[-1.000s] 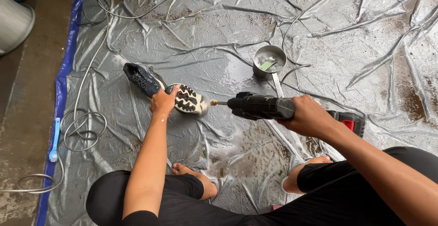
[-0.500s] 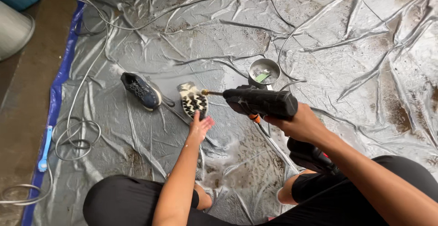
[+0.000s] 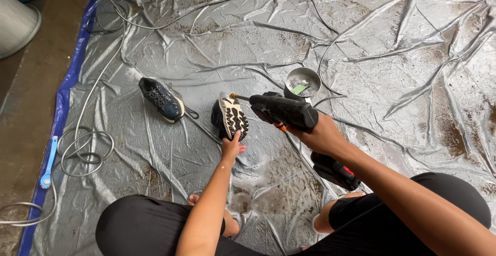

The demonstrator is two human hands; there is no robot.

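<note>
The person sits on a crinkled silver-grey plastic tarp [image 3: 361, 80] spread over the floor, knees in black shorts at the lower edge of the view. The left hand [image 3: 231, 148] has its fingers pressed against the heel end of a black sneaker with a cream, black-patterned sole [image 3: 231, 116], propping it on its side with the sole turned up. The right hand [image 3: 320, 134] is wrapped tight around the grip of a black cordless spray gun with a brass nozzle [image 3: 281, 110]; the nozzle tip sits just at the toe of that sneaker. Left of the propped sneaker, apart from it, a second dark blue-black sneaker [image 3: 161, 99] lies on the tarp. Beyond and right of the propped sneaker stands a small round metal tin [image 3: 303, 81] holding a little liquid and a green-and-white slip. Thin grey hose [image 3: 85, 150] coils far left of the sneaker by the tarp's blue edge [image 3: 64, 106], where bare brown floor begins. Right of the tin the tarp lies open and muddy.
</note>
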